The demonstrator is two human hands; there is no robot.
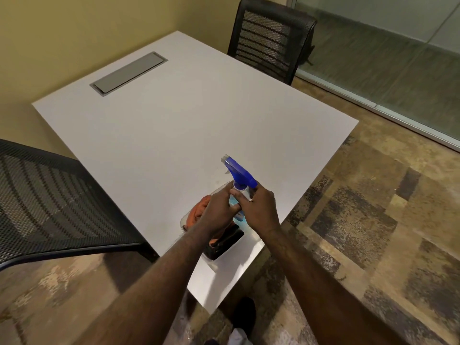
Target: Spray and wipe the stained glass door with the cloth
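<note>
Blue trigger head up top, clear body with pale blue liquid below: that's the spray bottle, and both hands are on it over the near corner of the white table. Right hand is wrapped round the bottle just under the blue head, fingers curled in from the right side, knuckles toward the camera. Left hand comes in from the other side, fingers closed against the bottle's neck and shoulder, its fingertips meeting the right hand's. Neither hand is spread; both are firmly gripping. The nozzle points away from the person and to the left, tilted up off the tabletop.

Under the left wrist sits a clear plastic tray, and the orange cloth is bunched in it, just left of and beneath the left hand, not in either hand's grip. A black object lies in the same tray below both wrists; what it is can't be made out.

Far beyond the hands, up and to the right, runs the frosted glass door or wall panel, well apart from the bottle. One black mesh chair stands at the table's far side, another left of the left forearm.
</note>
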